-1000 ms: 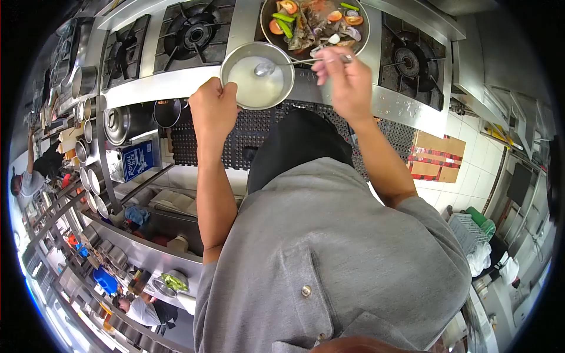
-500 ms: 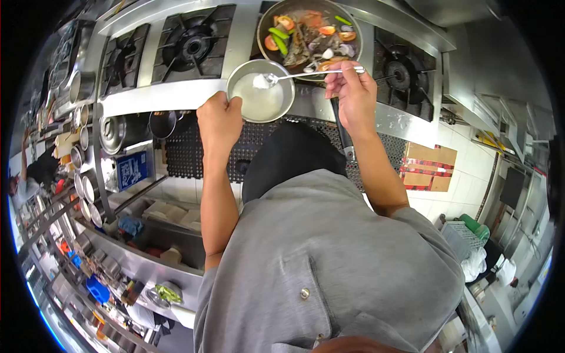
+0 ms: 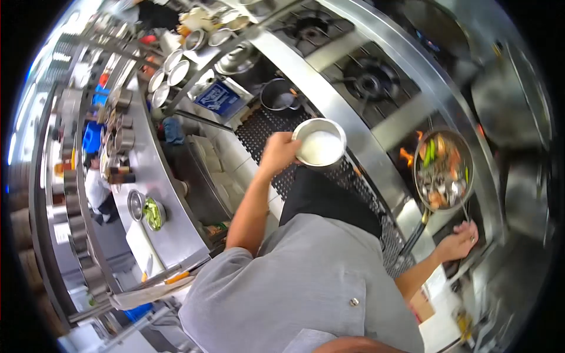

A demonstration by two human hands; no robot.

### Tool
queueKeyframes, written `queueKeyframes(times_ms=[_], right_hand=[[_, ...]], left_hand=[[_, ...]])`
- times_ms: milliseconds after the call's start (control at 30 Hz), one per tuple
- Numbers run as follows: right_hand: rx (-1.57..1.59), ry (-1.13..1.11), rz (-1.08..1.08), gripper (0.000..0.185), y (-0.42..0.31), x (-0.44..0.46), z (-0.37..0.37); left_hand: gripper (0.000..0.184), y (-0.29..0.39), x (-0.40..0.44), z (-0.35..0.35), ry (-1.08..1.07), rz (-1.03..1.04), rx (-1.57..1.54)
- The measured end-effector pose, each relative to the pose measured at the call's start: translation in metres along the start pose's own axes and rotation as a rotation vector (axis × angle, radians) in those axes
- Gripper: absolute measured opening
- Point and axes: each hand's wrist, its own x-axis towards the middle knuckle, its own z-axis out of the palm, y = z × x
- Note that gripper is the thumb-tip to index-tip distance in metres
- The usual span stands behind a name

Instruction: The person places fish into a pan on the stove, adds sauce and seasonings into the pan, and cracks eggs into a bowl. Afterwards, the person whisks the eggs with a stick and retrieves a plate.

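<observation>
My left hand (image 3: 279, 154) is closed on the rim of a round metal pot (image 3: 340, 154) with a white substance (image 3: 320, 147) inside. It carries the pot above the floor mat, in front of the stove. On the right, my right hand (image 3: 459, 242) pinches the handle of a metal spoon (image 3: 465, 212) at the near edge of a frying pan (image 3: 417, 185). The spoon's bowl end cannot be made out. Green chillies (image 3: 430, 150), tomato pieces and dark chunks lie in the pan, whose long handle (image 3: 414, 236) points toward my body.
Flames (image 3: 406, 156) rise beside the pan. Another burner (image 3: 371, 84) lies farther along the stove. A dark pot (image 3: 279, 95) and a blue box (image 3: 218, 100) stand under it. At left, a steel counter (image 3: 170, 241) holds a bowl of cut greens (image 3: 154, 214). A person (image 3: 97, 187) is beyond it.
My view has turned left. The pot has moved away from the pan, to the left. My right hand has lowered the spoon from above the pot to the pan's edge. Flames now show.
</observation>
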Motion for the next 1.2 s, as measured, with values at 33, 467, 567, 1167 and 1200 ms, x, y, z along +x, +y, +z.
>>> queueKeyframes(times_ms=[33,467,567,1167,1200], right_hand=[[-0.004,-0.004,-0.040,0.031,-0.023,-0.004,0.014],[-0.001,-0.049,-0.086,0.032,-0.202,-0.062,0.246],[0.002,-0.141,-0.141,0.027,-0.253,-0.101,0.303],[0.317,-0.455,0.075,0.027,-0.373,-0.157,0.496],[0.533,-0.507,0.136,0.027,-0.381,-0.160,0.506]], left_hand=[[0.022,-0.010,0.014,-0.030,0.083,-0.011,-0.045],[0.029,-0.077,0.450,-0.407,0.956,0.006,0.298],[0.031,-0.087,0.550,-0.436,0.915,-0.074,-0.186],[0.024,-0.109,0.511,-0.420,0.548,-0.077,0.160],[0.023,-0.108,0.499,-0.428,0.603,-0.016,0.243]])
